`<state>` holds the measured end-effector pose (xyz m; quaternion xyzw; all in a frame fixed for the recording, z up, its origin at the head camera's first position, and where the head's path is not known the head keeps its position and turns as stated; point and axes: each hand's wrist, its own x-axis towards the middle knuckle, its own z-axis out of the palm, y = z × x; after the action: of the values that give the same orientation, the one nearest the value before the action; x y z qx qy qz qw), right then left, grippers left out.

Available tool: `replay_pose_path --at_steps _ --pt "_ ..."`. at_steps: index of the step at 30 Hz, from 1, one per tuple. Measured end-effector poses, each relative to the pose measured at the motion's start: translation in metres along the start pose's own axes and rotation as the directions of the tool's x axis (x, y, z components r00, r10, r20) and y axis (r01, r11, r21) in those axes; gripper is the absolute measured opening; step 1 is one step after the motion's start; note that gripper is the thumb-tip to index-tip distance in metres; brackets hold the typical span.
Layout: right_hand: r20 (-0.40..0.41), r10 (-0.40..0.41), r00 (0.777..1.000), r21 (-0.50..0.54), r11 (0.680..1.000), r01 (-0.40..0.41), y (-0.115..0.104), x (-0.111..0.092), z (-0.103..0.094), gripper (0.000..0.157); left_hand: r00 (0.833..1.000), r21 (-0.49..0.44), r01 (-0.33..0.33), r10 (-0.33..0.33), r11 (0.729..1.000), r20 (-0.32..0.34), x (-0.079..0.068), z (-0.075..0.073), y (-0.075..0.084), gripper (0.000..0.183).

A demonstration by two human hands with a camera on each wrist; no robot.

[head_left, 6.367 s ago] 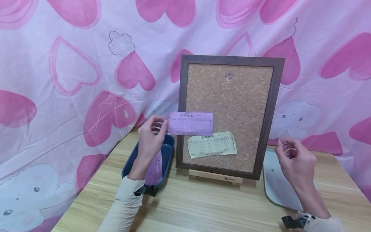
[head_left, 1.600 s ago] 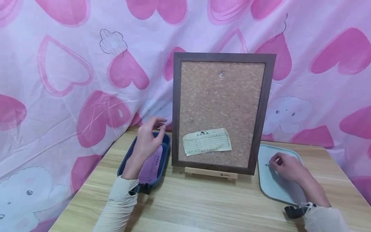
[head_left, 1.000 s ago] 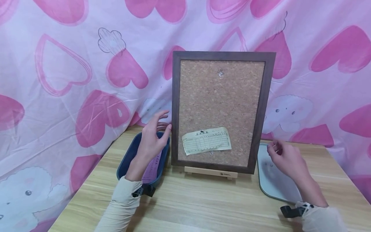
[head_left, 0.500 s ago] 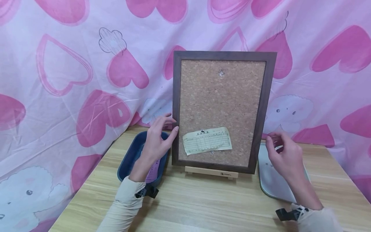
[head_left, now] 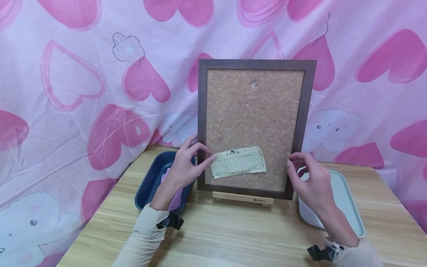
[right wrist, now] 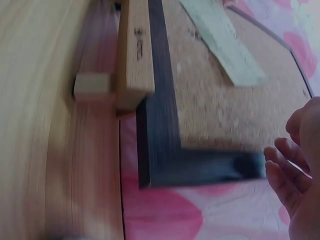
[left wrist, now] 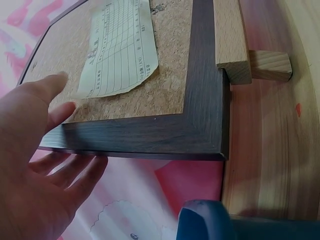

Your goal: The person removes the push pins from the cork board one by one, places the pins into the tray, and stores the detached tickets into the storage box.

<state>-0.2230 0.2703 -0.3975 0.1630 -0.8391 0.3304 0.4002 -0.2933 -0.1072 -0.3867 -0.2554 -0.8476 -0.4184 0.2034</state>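
A pale green printed slip hangs slightly tilted on the lower part of a cork board with a dark frame. At its top edge sits a small pushpin. My left hand reaches over the frame's left side, thumb and forefinger beside the slip's left end. In the left wrist view the other fingers lie outside the frame's edge; whether the slip is touched I cannot tell. My right hand is at the frame's lower right side, fingers loosely curled, and nothing shows between them.
A dark blue box stands left of the board, with purple slips inside, partly hidden by my left arm. A pale tray lies at right behind my right hand. A wooden stand supports the board; a heart-patterned cloth hangs behind.
Earlier my left hand held a purple slip; it let go, and now reaches right to the green slip. My right hand has risen from the tray and moved left to the board.
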Motion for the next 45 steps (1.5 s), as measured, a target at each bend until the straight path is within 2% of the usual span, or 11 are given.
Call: replay_pose_path --at_steps 8,19,29,36,45 --pt "0.103 -0.049 0.993 0.057 0.997 0.044 -0.021 0.002 0.016 0.022 1.0 0.026 -0.017 0.016 1.0 0.021 -0.001 0.0 0.0 0.021" --pt "0.115 -0.129 0.985 0.09 0.989 0.119 -0.039 0.01 0.043 0.024 0.999 0.074 -0.043 0.041 0.996 0.025 0.001 0.006 -0.002 0.017" --pt "0.152 -0.121 0.981 -0.024 0.992 0.126 -0.052 0.016 0.067 0.032 0.999 0.044 -0.035 0.036 0.998 -0.024 0.0 0.008 -0.001 0.015" --pt "0.151 -0.096 0.984 -0.093 0.99 0.111 -0.058 0.021 0.08 0.029 0.997 0.032 -0.037 0.038 0.999 -0.061 -0.001 0.011 -0.001 0.015" --pt "0.144 -0.076 0.987 -0.091 0.992 0.09 -0.069 0.028 0.094 0.023 0.996 0.05 -0.032 0.036 0.998 -0.079 0.0 0.013 0.0 0.016"
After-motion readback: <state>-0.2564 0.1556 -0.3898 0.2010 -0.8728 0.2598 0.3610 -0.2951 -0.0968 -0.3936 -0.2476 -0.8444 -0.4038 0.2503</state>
